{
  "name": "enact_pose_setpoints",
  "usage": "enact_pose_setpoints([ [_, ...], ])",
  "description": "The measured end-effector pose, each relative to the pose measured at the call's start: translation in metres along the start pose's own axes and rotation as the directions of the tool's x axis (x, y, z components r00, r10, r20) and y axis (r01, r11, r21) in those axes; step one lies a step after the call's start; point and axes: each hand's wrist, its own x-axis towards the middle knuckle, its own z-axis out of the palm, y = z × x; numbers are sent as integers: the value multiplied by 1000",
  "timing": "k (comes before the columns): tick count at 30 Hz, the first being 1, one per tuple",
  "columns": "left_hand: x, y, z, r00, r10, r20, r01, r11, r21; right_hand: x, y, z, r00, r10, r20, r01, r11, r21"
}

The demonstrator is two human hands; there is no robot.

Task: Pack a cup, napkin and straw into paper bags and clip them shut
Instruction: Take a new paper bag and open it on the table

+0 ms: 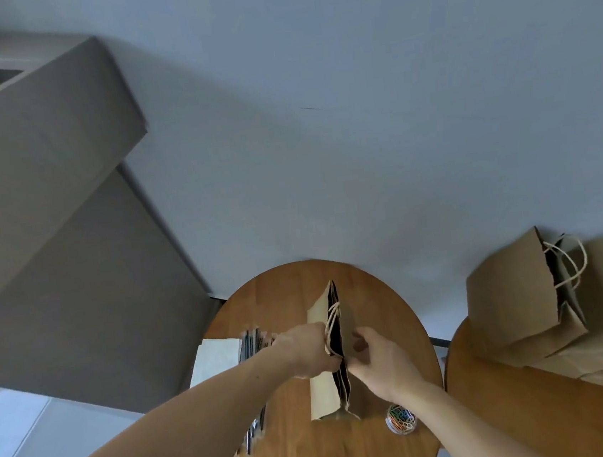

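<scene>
A brown paper bag (326, 389) with twine handles stands upright on the round wooden table (297, 452). Its mouth is pressed into a narrow dark slit. My left hand (307, 350) pinches the bag's top edge from the left. My right hand (377, 358) holds the same edge from the right. White napkins (215, 360) lie at the table's left edge, with dark straws (252, 341) beside them, partly hidden by my left arm. A small clear tub of coloured paper clips (401, 419) sits near my right wrist. No cup is visible.
Several brown paper bags (523, 301) lie tipped on a second wooden table (528, 420) at the right. A grey sofa or bed frame (49, 217) fills the left. A pale wall is behind the tables.
</scene>
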Motion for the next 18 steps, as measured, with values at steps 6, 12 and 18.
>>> enact_pose_setpoints([
  [6,4,-6,-4,997,68,48,-63,992,-111,4,-8,0,995,11,102,-21,995,95],
  [12,5,-32,-6,996,-35,78,59,941,-333,13,-5,-3,992,83,95,-90,993,75],
  [18,9,-33,5,965,-261,-20,241,917,-317,23,-13,-1,975,212,-66,-211,977,19],
])
